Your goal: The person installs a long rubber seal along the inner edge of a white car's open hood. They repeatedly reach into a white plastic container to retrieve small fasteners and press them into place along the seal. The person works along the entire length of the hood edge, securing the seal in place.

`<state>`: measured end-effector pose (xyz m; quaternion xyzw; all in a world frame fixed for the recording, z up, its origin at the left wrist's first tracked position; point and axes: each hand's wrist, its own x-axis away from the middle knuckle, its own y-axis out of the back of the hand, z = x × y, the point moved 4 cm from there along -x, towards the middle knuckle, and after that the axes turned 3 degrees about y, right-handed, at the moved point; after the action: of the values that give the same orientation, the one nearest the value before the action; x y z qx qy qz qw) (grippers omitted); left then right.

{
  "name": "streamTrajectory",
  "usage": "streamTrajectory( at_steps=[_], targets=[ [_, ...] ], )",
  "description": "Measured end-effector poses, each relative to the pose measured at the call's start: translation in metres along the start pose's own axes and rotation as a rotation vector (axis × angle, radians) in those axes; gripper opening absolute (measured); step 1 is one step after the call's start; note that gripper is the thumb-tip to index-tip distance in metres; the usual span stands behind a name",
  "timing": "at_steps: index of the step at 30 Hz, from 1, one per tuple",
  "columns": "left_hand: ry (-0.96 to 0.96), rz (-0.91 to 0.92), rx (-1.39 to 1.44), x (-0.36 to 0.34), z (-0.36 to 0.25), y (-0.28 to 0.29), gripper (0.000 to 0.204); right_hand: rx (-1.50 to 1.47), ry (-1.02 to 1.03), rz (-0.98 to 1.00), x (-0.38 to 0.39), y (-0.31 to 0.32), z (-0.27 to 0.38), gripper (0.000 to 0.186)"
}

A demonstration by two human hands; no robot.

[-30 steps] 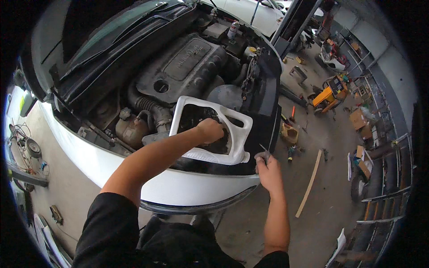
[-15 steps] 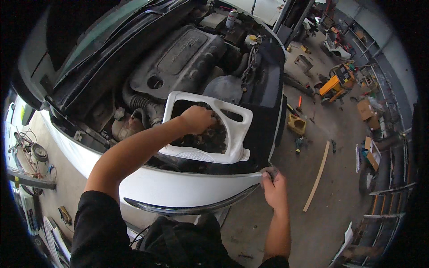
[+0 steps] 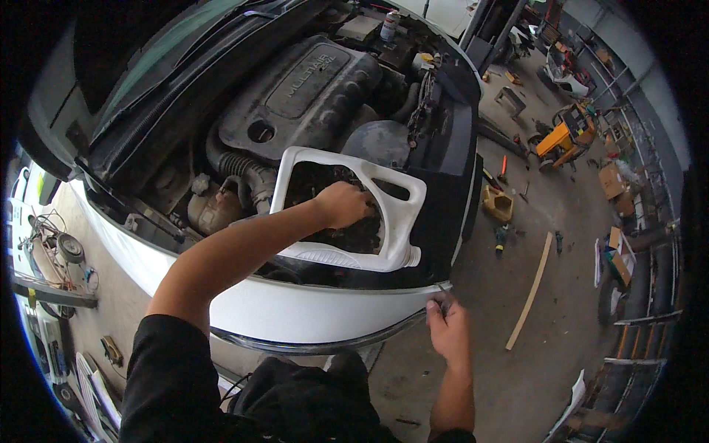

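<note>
My left hand (image 3: 343, 203) reaches into a white plastic jug (image 3: 402, 214) with its side cut away, which rests on the front edge of the open engine bay. Dark small parts (image 3: 362, 235) lie inside, and my fingers curl down among them, tips hidden. My right hand (image 3: 447, 328) is closed around the right end of a thin dark trim strip (image 3: 332, 344) that curves along the white front bumper (image 3: 295, 310) of the car. The grey engine cover (image 3: 303, 88) lies beyond the jug.
The raised bonnet (image 3: 185, 44) stands at the upper left. On the concrete floor to the right lie a wooden strip (image 3: 530, 292), a yellow box (image 3: 498, 204), small tools and a yellow machine (image 3: 563, 136). Shelving runs along the right wall.
My right hand has dropped from in front of the bumper onto the end of the trim strip and closed on it. My left hand has stayed inside the jug.
</note>
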<state>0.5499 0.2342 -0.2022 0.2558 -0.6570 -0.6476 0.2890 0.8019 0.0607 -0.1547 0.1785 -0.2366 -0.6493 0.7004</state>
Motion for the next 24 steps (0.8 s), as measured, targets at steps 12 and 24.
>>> streamTrajectory(
  at_steps=[12,24],
  targets=[
    [0.198,-0.022,0.09,-0.009,-0.001,-0.006,0.016,0.053,0.05,0.038,0.005,-0.011,0.009,0.013],
    [0.313,-0.088,1.318,0.044,0.024,0.039,0.017,-0.022,0.139,0.036,-0.007,-0.021,0.019,0.013]
  ],
)
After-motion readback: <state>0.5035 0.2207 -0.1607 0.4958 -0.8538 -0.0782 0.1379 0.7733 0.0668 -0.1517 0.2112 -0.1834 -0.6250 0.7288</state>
